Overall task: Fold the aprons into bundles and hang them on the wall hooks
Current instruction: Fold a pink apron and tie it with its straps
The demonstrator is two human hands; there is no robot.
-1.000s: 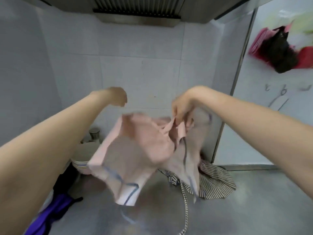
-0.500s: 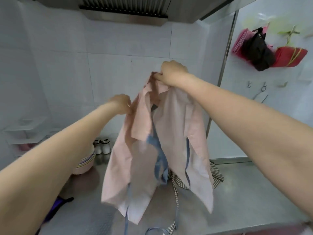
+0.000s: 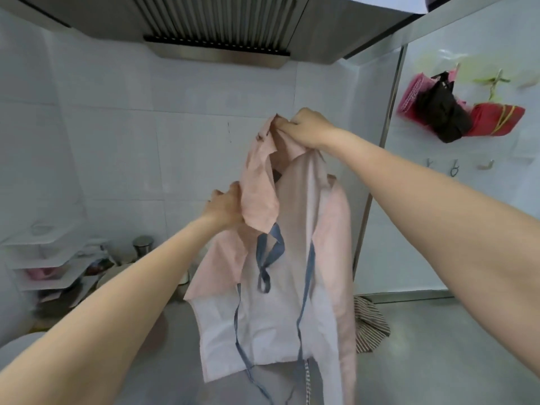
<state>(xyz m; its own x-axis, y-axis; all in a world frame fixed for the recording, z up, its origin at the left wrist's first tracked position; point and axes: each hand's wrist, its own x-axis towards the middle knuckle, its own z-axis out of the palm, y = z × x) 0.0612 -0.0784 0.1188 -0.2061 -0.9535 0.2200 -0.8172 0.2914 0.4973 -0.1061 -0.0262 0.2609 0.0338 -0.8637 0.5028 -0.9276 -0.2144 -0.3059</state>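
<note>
The pink apron hangs in the air above the steel counter, held up in front of the tiled wall. Its top is bunched, and the cloth falls in long folds, pink at the sides and paler toward the middle and bottom. Blue ties dangle down its front; one forms a loose loop near the middle, others trail to the lower hem and past it.

The right hand is above the apron, fingers curled tight around the gathered top edge, bearing the cloth's weight. The left hand is lower, at the apron's left edge, fingers closed on a fold of pink fabric just beneath a drooping flap.

Behind the apron, to its lower right, a striped apron lies crumpled on the counter against the wall's base. Right of the pink apron, past a metal corner post, a white panel carries folded bundles on hooks: a pink one, a black one and a red one side by side. Below them are bare hooks.

Left of the apron, low down, a white rack and a metal-topped jar stand at the counter's back. Above the apron, a range hood spans the top.
</note>
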